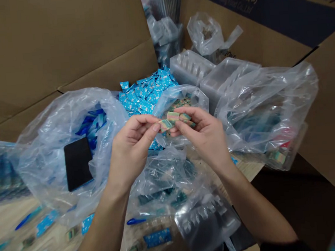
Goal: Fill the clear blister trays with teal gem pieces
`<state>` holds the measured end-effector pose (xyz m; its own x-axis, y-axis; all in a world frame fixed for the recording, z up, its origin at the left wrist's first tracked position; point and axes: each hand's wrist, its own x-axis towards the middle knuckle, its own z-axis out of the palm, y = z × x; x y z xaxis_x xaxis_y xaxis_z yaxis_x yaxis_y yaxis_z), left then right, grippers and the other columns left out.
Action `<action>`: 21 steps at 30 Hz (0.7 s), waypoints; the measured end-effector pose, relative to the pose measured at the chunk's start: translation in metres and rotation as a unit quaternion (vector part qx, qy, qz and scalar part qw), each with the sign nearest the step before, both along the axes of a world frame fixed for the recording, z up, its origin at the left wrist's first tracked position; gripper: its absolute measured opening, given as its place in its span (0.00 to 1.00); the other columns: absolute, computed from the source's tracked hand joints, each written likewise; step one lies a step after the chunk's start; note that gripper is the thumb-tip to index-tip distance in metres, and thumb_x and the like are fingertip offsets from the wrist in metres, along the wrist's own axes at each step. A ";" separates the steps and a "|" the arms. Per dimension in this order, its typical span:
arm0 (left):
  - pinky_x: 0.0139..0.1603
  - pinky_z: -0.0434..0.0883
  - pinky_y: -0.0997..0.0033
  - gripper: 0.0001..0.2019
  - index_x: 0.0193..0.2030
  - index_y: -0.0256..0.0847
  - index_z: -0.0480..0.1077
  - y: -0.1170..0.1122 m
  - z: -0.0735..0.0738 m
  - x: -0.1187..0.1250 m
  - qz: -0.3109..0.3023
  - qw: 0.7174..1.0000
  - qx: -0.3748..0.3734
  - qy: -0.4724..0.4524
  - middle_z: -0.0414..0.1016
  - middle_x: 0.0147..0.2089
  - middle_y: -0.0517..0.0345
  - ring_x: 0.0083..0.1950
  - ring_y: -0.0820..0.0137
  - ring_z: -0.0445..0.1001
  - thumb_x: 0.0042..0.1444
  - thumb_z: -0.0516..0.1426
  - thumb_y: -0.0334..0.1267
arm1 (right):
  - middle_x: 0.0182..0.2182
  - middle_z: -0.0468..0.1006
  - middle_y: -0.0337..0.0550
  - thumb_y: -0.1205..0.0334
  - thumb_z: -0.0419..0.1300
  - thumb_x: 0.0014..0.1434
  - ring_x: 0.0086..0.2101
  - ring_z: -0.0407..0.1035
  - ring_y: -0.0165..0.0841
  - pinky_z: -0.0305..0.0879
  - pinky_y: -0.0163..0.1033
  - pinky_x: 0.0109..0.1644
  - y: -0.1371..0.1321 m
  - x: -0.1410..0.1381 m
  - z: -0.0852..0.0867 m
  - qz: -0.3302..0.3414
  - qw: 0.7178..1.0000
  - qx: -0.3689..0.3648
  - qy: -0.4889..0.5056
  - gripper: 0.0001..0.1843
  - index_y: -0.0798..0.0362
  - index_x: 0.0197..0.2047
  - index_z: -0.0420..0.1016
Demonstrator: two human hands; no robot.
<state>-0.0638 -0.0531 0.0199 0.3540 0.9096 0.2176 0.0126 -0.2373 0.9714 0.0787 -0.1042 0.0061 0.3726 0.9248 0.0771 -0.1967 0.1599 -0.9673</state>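
Observation:
My left hand (132, 141) and my right hand (204, 132) meet in the middle of the view, both pinching a small bunch of striped pastel sweet packets (174, 120). The packets lie between the fingertips of the two hands, above a small clear bag (179, 97) that holds more of the same packets. Just behind the hands lies a heap of blue printed sachets (146, 92).
A large clear bag (56, 149) at the left holds blue items and a black flat object (78, 163). Another clear bag (268, 117) bulges at the right. Clear plastic trays (192, 67) stand behind, and one tray (206, 219) lies near me. Cardboard box walls (48, 46) enclose everything.

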 end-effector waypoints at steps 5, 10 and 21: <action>0.43 0.77 0.72 0.03 0.36 0.44 0.74 -0.003 0.003 -0.001 0.023 0.998 0.046 0.027 0.80 0.37 0.62 0.40 0.72 0.78 0.56 0.61 0.32 | 0.33 0.82 0.33 0.68 0.63 0.56 0.29 0.79 0.27 0.80 0.36 0.38 -0.003 -0.001 0.001 0.070 0.998 0.000 -0.007 0.10 0.49 0.42 0.78; 0.42 0.76 0.74 0.06 0.36 0.45 0.74 -0.007 0.004 0.000 0.059 0.992 0.109 0.039 0.78 0.36 0.63 0.39 0.74 0.77 0.57 0.61 0.29 | 0.34 0.82 0.33 0.68 0.64 0.56 0.32 0.80 0.28 0.80 0.36 0.42 -0.009 -0.006 0.006 0.093 0.996 0.006 0.012 0.11 0.48 0.43 0.79; 0.46 0.75 0.77 0.05 0.40 0.44 0.74 -0.001 0.002 -0.013 -0.010 0.990 0.127 0.052 0.79 0.41 0.62 0.44 0.75 0.78 0.61 0.59 0.29 | 0.34 0.81 0.35 0.69 0.64 0.56 0.29 0.79 0.24 0.78 0.29 0.36 -0.009 -0.011 0.010 0.072 0.997 0.009 0.024 0.08 0.52 0.41 0.77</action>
<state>-0.0769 -0.0543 0.0218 0.4040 0.8229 0.3995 0.1029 -0.4748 0.8741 0.0678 -0.1129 0.0159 0.2388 0.9678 0.0794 -0.2652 0.1437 -0.9534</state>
